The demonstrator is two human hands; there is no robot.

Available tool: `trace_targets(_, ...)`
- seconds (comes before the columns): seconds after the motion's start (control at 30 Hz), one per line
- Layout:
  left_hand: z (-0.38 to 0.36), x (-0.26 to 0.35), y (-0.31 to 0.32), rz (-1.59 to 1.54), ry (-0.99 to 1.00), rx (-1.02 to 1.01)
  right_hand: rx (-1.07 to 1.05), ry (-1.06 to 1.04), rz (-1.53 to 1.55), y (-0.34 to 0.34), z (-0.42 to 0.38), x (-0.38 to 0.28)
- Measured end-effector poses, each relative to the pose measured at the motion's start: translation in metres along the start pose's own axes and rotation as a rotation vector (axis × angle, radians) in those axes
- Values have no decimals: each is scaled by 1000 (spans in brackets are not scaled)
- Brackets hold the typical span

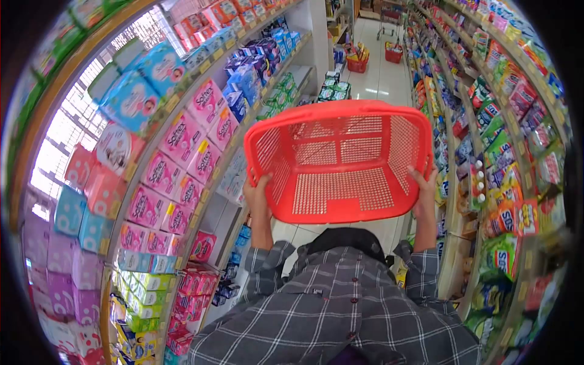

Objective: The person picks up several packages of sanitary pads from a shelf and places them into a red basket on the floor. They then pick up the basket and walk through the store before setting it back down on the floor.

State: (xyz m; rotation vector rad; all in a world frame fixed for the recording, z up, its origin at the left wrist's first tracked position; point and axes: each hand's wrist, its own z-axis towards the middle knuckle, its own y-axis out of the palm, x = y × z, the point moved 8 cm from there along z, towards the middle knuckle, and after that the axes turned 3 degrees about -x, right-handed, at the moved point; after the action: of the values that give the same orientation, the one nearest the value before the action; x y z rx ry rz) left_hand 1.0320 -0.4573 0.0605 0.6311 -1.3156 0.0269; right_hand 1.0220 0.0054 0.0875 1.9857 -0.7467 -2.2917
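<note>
A red plastic shopping basket (340, 212) with perforated walls is held up in front of my body, tilted so that its inside faces me. Nothing lies inside it. My left hand (258, 190) grips the basket's left side, thumb over the rim and the other fingers out of sight behind the wall. On the opposite side my right hand (424, 187) holds the basket the same way, its thumb on the rim. Both forearms come out of grey checked sleeves.
Shelves on the left carry pink Softex packs (182, 135) and blue packs (131, 100). Colourful pouches (505, 213) line the right shelves. Farther down the tiled aisle (372, 79) stand a filled red basket (358, 63), another red basket (393, 55) and a shopping cart (390, 23).
</note>
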Motion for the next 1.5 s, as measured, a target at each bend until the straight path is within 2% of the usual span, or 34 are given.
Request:
trace_targets(0.1, 45, -26, 65, 50, -25, 31, -85, 236, 30, -13, 66, 9)
trace_targets(0.13, 61, -36, 86, 47, -35, 63, -60, 222, 33, -19, 94, 11)
trace_targets(0.23, 107, -94, 139, 64, -145, -31, -30, 138, 32, -32, 179, 19)
trace_targets(0.27, 119, -110, 152, 69, -121, -6, 38, 136, 45, -50, 217, 39)
trace_targets(0.37, 158, -155, 187, 72, -55, 121, -215, 249, -14, -44, 319, 62)
trace_targets(0.43, 175, -185, 203, 74, -49, 246, -206, 239, -62, -40, 379, 66)
trace_targets(0.5, 189, -202, 227, -10, -107, 217, -151, 206, -137, -36, 432, 63)
trace_targets(0.53, 198, -206, 237, -63, -119, 205, -181, 178, -126, -22, 457, 61)
trace_targets(0.63, 205, -223, 232, -21, -117, 447, -522, 359, -146, 43, 517, 72)
trace_targets(0.7, 206, -236, 225, -101, -83, 538, -611, 328, -224, 92, 544, 76)
trace_targets(0.8, 204, -262, 207, -245, -98, 610, -668, 343, -318, 149, 574, 117)
trace_targets(0.9, 198, -298, 172, -224, -102, 732, -738, 396, -426, 187, 592, 187)
trace_targets(0.93, 194, -320, 155, -199, -111, 775, -928, 494, -543, 188, 613, 240)
trace_targets(0.97, 190, -342, 137, -174, -118, 816, -934, 498, -604, 202, 595, 240)
trace_targets(1.0, 183, -362, 125, -160, -151, 851, -953, 555, -510, 205, 596, 277)
trace_targets(1.1, 170, -402, 111, -146, -260, 986, -988, 607, -752, 199, 609, 382)
trace_targets(1.17, 158, -448, 92, -48, -242, 1017, -1029, 610, -802, 202, 596, 416)
trace_targets(1.2, 150, -473, 82, 4, -242, 1026, -1102, 697, -841, 196, 593, 445)
trace_targets(1.27, 129, -506, 68, 308, -405, 1034, -1255, 869, -917, 179, 603, 520)
trace_targets(1.3, 117, -528, 65, 453, -487, 1029, -1250, 902, -938, 171, 606, 550)
trace_targets(1.33, 93, -555, 62, 429, -320, 1188, -1245, 934, -961, 162, 609, 579)
trace_targets(1.37, 74, -569, 70, 317, -417, 1309, -1242, 965, -985, 156, 611, 608)
trace_targets(1.43, 27, -594, 112, 84, -642, 1539, -1274, 847, -1086, 145, 620, 656)
trace_targets(1.47, -1, -641, 128, 167, -751, 1403, -1292, 842, -1133, 135, 627, 678)
trace_targets(1.5, -21, -692, 149, 410, -809, 1150, -1318, 831, -1167, 134, 631, 709)
